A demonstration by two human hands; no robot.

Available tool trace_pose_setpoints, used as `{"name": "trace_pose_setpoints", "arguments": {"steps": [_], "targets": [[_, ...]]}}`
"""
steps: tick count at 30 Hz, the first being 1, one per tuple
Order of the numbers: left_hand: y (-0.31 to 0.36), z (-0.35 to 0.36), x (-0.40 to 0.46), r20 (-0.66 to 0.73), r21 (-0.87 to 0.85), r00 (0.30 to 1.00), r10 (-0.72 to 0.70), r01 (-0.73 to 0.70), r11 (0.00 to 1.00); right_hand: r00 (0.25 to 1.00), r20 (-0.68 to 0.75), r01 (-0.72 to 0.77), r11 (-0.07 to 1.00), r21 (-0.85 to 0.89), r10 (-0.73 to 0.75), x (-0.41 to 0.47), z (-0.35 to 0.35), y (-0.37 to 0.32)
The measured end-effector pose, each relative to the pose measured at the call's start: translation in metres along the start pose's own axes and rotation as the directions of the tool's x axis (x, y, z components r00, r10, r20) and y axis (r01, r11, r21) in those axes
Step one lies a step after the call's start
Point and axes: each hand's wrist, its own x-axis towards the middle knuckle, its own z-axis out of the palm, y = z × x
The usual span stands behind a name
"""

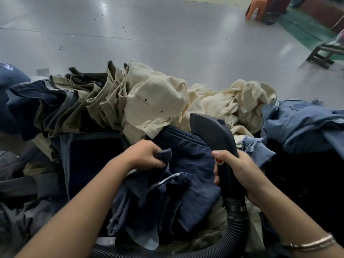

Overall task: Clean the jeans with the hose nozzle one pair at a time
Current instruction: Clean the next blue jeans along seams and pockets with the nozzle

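A dark blue pair of jeans [178, 175] lies crumpled in front of me, in the middle of the head view. My left hand [145, 155] grips a fold of its fabric near the top edge. My right hand [240, 170] grips the black hose nozzle [210, 131] by its handle, thumb beside a red button. The nozzle's flat head points away from me, just above the far end of the dark jeans. Its ribbed black hose [236, 228] curves down and left below my wrists.
A heap of cream trousers [160, 101] and olive and dark jeans [61, 101] lies behind. Light blue jeans [301, 123] are piled at the right. Beyond is a shiny grey floor [149, 34], with an orange stool [256, 8] and a dark wooden stool [323, 53] at far right.
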Motion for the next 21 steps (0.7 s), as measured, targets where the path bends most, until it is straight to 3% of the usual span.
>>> {"name": "trace_pose_setpoints", "arguments": {"steps": [1,3,5,7,10,12,15,19,21], "targets": [[0.007,-0.014,-0.008,-0.036,-0.316,0.999,-0.030,0.017,0.949,1.000,-0.005,0.017,1.000,0.006,-0.017,-0.003,0.000,-0.005],[0.023,-0.037,-0.021,-0.181,-0.783,0.974,-0.136,-0.059,0.620,0.997,-0.022,0.071,0.997,0.032,-0.070,-0.008,-0.001,-0.017],[0.038,-0.052,-0.029,-0.231,-0.952,0.922,-0.310,-0.149,0.266,0.991,-0.038,0.130,0.990,0.061,-0.128,-0.016,-0.001,-0.028],[0.049,-0.057,-0.036,-0.138,-0.990,0.909,-0.394,-0.125,0.059,0.985,-0.047,0.170,0.982,0.088,-0.166,-0.025,-0.001,-0.037],[0.057,-0.034,-0.054,0.016,-1.000,0.931,-0.365,0.022,0.013,0.984,0.006,0.178,0.982,0.066,-0.179,-0.038,0.005,-0.041],[0.056,-0.018,-0.067,0.037,-0.999,0.915,-0.402,0.044,0.009,0.987,0.042,0.152,0.988,0.015,-0.152,-0.041,0.014,-0.036],[0.044,-0.008,-0.076,0.014,-1.000,0.924,-0.383,0.013,-0.007,0.991,0.073,0.118,0.991,-0.056,-0.114,-0.039,0.025,-0.023],[0.034,-0.011,-0.080,-0.059,-0.997,0.980,-0.188,-0.048,0.060,0.991,0.122,0.080,0.988,-0.131,-0.064,-0.039,0.028,-0.017],[0.032,-0.012,-0.080,-0.098,-0.990,0.983,-0.157,-0.080,0.118,0.991,0.128,0.062,0.986,-0.157,-0.042,-0.038,0.024,-0.018]]}}
